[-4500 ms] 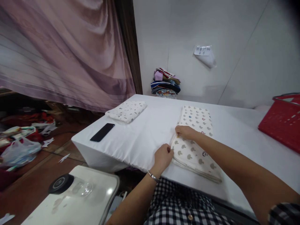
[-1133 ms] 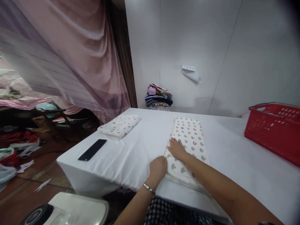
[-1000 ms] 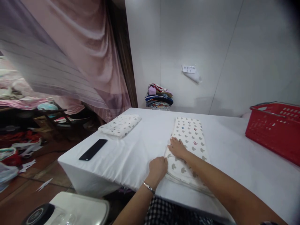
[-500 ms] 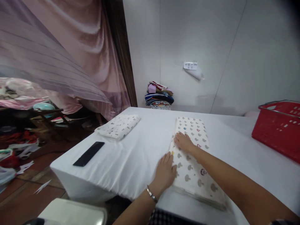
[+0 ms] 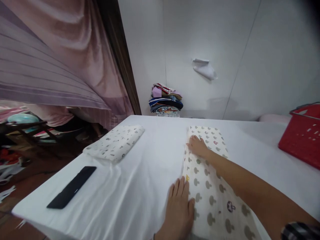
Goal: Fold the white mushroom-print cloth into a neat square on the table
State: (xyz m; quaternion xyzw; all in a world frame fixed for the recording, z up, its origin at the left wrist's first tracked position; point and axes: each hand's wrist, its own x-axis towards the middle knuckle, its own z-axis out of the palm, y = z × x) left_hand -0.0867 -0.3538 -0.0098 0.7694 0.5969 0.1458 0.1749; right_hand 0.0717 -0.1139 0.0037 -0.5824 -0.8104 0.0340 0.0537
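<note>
My left hand: the left hand (image 5: 178,210) lies palm down, fingers stretched out and only slightly parted, thumb held off to the side. It is at the near part of the cloth's left edge, with the thumb over the print.
My right hand: the right hand (image 5: 199,146) rests palm down toward the far end, fingers a little spread and loosely bent, pinching nothing that I can see. My forearm crosses above the cloth to a checked sleeve (image 5: 300,231).
Printed cloth: the folded cloth (image 5: 211,191) lies flat on the table (image 5: 150,173) in front of me, a long strip running away from me, white with grey mushroom-like shapes, a few of them outlined in colour. Its near end runs out of view at the bottom.
Second cloth: to the left, well apart, a folded white piece (image 5: 115,143) with small dark prints.
Phone: a black phone (image 5: 72,187) lies flat near the table's left edge, nearer me than that piece.
Basket: a red basket (image 5: 302,136) stands at the far right, partly cut off.
Clothes: a pile of clothes (image 5: 166,100) sits beyond the far edge, by the wall (image 5: 207,30).
Curtain: a pink curtain (image 5: 65,56) hangs at left.
</note>
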